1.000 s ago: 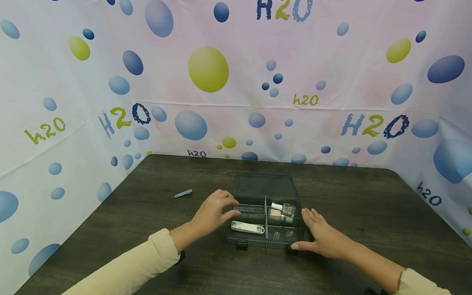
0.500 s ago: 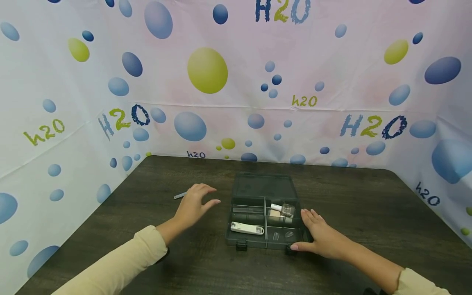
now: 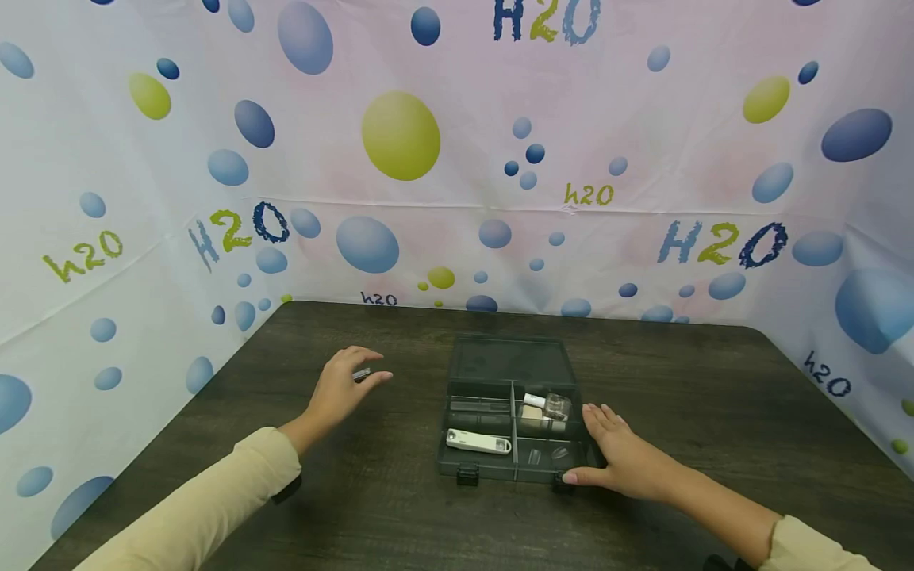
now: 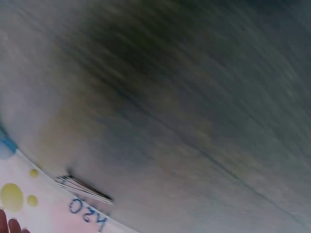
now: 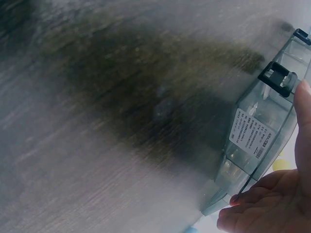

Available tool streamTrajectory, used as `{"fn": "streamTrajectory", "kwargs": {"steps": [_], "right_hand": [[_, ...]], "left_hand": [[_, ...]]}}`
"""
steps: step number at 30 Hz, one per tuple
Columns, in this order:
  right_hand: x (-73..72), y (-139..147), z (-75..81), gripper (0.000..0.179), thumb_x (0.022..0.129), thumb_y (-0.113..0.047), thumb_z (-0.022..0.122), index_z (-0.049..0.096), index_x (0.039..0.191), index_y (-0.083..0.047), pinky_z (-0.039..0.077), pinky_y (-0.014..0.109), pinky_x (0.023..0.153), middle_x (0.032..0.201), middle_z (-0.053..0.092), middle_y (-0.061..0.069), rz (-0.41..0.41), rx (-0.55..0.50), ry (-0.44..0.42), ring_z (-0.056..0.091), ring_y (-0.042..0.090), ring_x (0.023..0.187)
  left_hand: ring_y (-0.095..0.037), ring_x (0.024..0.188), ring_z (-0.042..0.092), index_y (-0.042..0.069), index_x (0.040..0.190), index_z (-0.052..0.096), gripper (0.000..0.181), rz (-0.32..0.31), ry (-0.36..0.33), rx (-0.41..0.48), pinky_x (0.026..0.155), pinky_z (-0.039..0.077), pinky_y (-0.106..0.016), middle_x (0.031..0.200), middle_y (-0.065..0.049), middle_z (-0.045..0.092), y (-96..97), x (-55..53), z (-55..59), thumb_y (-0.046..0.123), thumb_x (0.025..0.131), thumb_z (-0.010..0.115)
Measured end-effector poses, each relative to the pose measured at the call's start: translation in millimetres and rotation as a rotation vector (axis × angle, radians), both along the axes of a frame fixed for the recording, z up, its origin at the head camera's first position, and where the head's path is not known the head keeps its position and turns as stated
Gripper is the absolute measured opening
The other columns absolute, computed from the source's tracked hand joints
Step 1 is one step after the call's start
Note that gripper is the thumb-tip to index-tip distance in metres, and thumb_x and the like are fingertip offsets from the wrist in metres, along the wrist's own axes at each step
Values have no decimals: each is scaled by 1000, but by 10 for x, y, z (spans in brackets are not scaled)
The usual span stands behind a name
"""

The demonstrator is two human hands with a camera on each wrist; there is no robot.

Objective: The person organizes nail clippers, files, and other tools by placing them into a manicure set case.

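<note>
My left hand (image 3: 337, 388) is over the left part of the table, thumb and fingers parted around a small metal nail clipper (image 3: 362, 373). In the left wrist view the nail clipper (image 4: 85, 189) lies on the tabletop, apart from the fingertips (image 4: 12, 225) at the corner. A dark see-through compartment box (image 3: 480, 472) stands with its lid raised back. Along its right side rest the straight fingers of my right hand (image 3: 631, 460), the thumb at the front right latch (image 5: 278, 77). A larger white nail clipper (image 3: 478, 442) lies in the front left compartment.
The back right compartment holds a small clear bottle (image 3: 557, 407) with a white cap and a beige piece (image 3: 532, 411). Two small clear pieces (image 3: 560, 454) lie in the front right one. A patterned curtain (image 3: 457, 159) hangs behind the dark wooden table (image 3: 400, 507).
My left hand has moved left from above the box to the small nail clipper on the table. The right hand stays against the box, which has not moved.
</note>
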State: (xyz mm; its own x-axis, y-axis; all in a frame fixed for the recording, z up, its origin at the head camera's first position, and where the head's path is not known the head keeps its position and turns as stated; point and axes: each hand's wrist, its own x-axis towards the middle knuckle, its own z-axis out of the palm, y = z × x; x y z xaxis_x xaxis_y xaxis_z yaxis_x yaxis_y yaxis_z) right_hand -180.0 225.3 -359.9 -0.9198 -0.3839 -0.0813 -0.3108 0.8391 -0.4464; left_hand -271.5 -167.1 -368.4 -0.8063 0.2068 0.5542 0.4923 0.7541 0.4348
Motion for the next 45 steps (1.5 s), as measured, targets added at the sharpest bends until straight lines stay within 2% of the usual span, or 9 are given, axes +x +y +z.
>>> {"fn": "streamTrajectory", "kwargs": {"steps": [5,9,14,20,26,30,35,40,45], "right_hand": [[-3,-8,8,107,76,-56,66,20,141,14,20,68,103,146,18,35,4,5,1,10,55,135],[-5,-11,15,108,75,-57,66,20,141,14,20,68,103,146,18,35,0,12,3,11,54,135],[2,-9,17,109,75,-58,66,19,142,14,19,67,104,147,18,34,-14,3,-9,10,53,135],[11,-13,-3,109,75,-58,66,18,142,14,18,68,103,147,17,35,-11,-9,-19,9,54,135],[8,-10,5,109,75,-59,66,19,142,14,19,68,103,147,17,35,-18,-4,-7,9,54,135],[4,-9,7,110,74,-59,65,19,142,14,20,68,103,147,18,34,-19,3,2,10,54,135],[3,-1,9,109,74,-60,65,19,142,13,19,68,103,147,18,34,-23,-1,-2,10,53,136],[4,2,8,109,75,-60,65,19,142,13,19,68,103,148,18,33,-21,-7,0,9,53,136],[4,5,3,109,75,-60,65,19,142,13,18,68,104,148,18,33,-15,-10,5,10,53,136]], "left_hand": [[-35,105,57,0,107,66,36,57,-51,12,89,47,-51,109,-17,64,-127,-64,-29,21,79,73],[-38,108,56,-3,111,64,38,96,-106,-12,91,45,-53,112,-21,62,-226,-128,-55,21,82,71],[-43,111,53,-6,115,61,40,139,-224,-78,93,43,-55,118,-26,58,-320,-188,-84,21,86,66],[-44,113,50,-10,114,59,37,216,-375,-94,94,43,-54,119,-30,55,-386,-274,-126,15,87,65],[-43,110,53,-9,110,62,32,221,-458,-124,91,45,-52,115,-27,60,-369,-319,-112,11,85,66],[-38,97,59,-7,100,66,23,238,-459,-134,81,48,-48,104,-24,64,-345,-332,-99,8,83,68],[-29,80,58,-4,85,67,12,259,-443,-147,73,47,-43,88,-18,66,-326,-366,-115,7,83,68],[-26,73,57,-5,77,65,14,267,-434,-162,70,47,-41,77,-16,64,-328,-390,-117,7,82,69],[-23,68,55,-5,76,64,14,252,-442,-162,64,47,-36,75,-15,63,-340,-386,-117,6,83,68]]}}
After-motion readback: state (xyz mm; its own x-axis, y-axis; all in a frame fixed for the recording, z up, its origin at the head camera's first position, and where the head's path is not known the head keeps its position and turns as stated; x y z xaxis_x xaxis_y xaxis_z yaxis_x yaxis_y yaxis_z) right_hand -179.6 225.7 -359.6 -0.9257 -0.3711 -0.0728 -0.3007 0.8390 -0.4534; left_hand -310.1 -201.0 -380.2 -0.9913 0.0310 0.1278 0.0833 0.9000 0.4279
